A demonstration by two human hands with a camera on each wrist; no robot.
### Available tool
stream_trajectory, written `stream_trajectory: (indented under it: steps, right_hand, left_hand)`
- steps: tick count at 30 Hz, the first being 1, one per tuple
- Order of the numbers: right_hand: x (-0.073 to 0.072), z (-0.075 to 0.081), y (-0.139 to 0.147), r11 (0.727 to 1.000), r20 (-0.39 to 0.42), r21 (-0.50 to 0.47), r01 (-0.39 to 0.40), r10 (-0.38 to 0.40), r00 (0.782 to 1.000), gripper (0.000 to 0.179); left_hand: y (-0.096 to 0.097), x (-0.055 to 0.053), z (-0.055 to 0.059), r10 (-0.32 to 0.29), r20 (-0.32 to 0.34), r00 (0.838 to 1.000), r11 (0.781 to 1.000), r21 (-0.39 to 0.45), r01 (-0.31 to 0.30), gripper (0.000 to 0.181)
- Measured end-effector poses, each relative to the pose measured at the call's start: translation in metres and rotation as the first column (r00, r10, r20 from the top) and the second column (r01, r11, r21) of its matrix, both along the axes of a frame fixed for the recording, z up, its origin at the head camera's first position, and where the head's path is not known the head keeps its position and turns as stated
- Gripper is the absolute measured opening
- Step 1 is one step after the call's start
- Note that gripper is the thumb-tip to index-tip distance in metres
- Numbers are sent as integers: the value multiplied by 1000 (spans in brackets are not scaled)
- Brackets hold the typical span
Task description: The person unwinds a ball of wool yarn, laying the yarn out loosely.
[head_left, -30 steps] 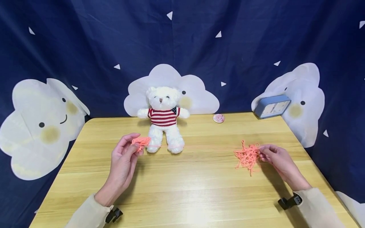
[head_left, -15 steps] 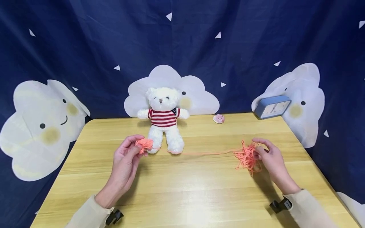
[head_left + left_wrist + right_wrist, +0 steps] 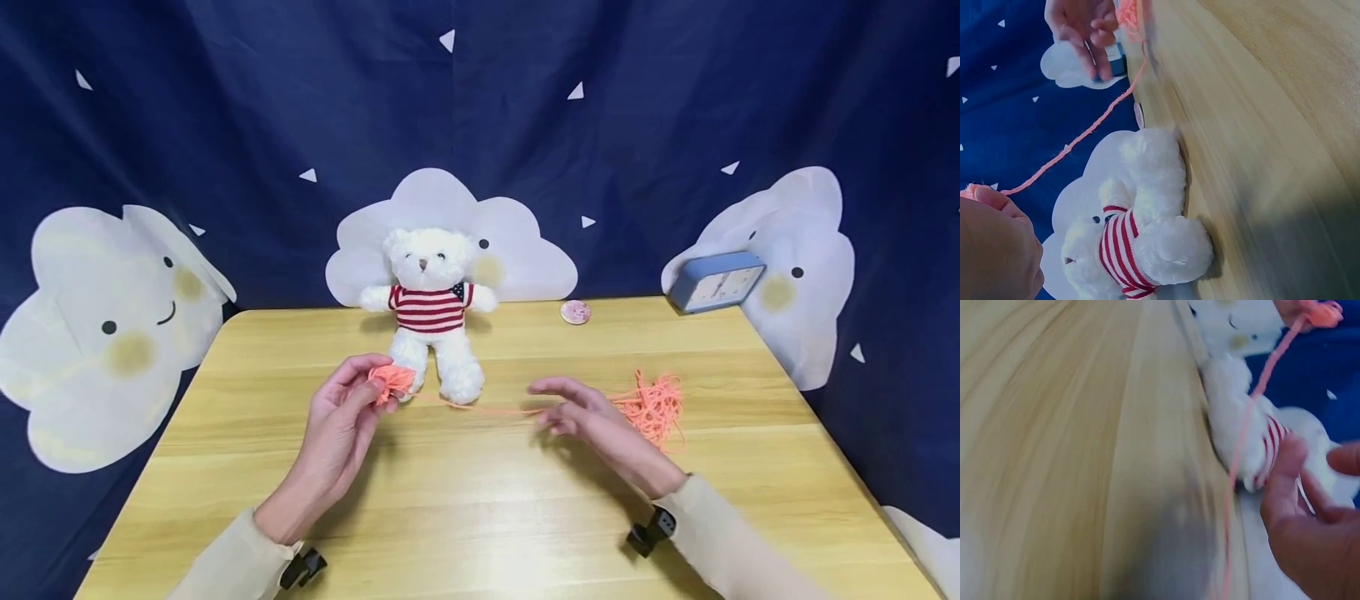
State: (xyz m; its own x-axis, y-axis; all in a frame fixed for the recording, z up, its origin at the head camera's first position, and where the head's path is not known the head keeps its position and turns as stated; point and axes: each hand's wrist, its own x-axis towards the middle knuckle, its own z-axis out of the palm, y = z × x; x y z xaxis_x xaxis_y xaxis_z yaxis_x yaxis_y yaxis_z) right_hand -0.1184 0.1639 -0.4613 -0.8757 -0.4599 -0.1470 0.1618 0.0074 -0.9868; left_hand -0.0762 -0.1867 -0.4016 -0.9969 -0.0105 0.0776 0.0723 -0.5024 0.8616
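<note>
My left hand (image 3: 336,429) pinches a small wound bundle of coral yarn (image 3: 393,380) between thumb and fingers, in front of the teddy bear's (image 3: 431,312) leg. From that bundle a single strand (image 3: 1088,132) runs rightward to a loose, tangled heap of the same yarn (image 3: 660,404) on the table. My right hand (image 3: 600,425) hovers over the table between bear and heap, fingers spread and slightly bent, holding nothing. In the right wrist view the strand passes beside the right hand's fingers (image 3: 1285,481), apart from the thumb.
The white bear in a striped red shirt sits at the back of the wooden table (image 3: 480,500). A round pink badge (image 3: 576,312) and a blue clock (image 3: 716,281) stand along the rear edge. Behind hangs a dark blue curtain (image 3: 510,100) with cloud prints.
My right hand has left the yarn heap and moved leftward along the strand. My left hand, still holding the bundle, has shifted slightly right. The strand now hangs a little slacker.
</note>
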Motion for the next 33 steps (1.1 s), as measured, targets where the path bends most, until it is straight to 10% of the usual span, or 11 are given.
stream_trajectory:
  steps: [12,33]
  right_hand:
    - [4,-9,-71,957,-51,-82,-279,276,960,53]
    - [14,16,-9,998,-133,-33,60,-64,989,14]
  left_hand:
    - [-4,2,-1,-42,-12,999,999,-5,42,29]
    - [-11,3,0,35,26,999,999,-25,-35,22]
